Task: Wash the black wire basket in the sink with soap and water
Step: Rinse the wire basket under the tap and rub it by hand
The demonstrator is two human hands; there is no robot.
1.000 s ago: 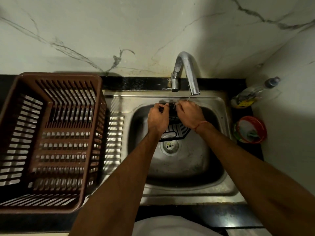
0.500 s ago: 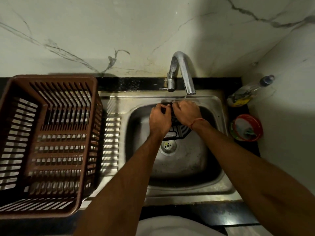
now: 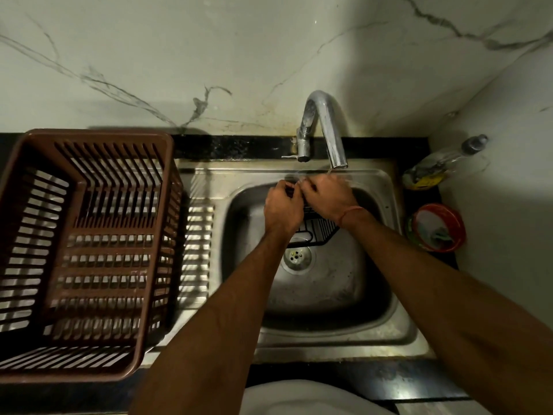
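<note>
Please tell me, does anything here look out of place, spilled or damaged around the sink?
Nothing looks spilled or broken. The only odd thing is the clear bottle right of the sink: it leans tilted into the wall corner, not upright. Both hands grip the black wire basket under the faucet.

Your left hand (image 3: 282,209) and right hand (image 3: 327,197) meet over the far part of the stainless steel sink (image 3: 329,333), under the curved chrome tap (image 3: 324,127) at its far edge. Between and beneath them hangs the black wire basket (image 3: 317,229), just beyond the round drain (image 3: 296,256). Left of the sink, a brown slatted plastic crate (image 3: 86,250) sits on the desk. To the right, by the wall, a clear plastic bottle (image 3: 440,163) lies beyond a red round tub (image 3: 437,227).
</note>
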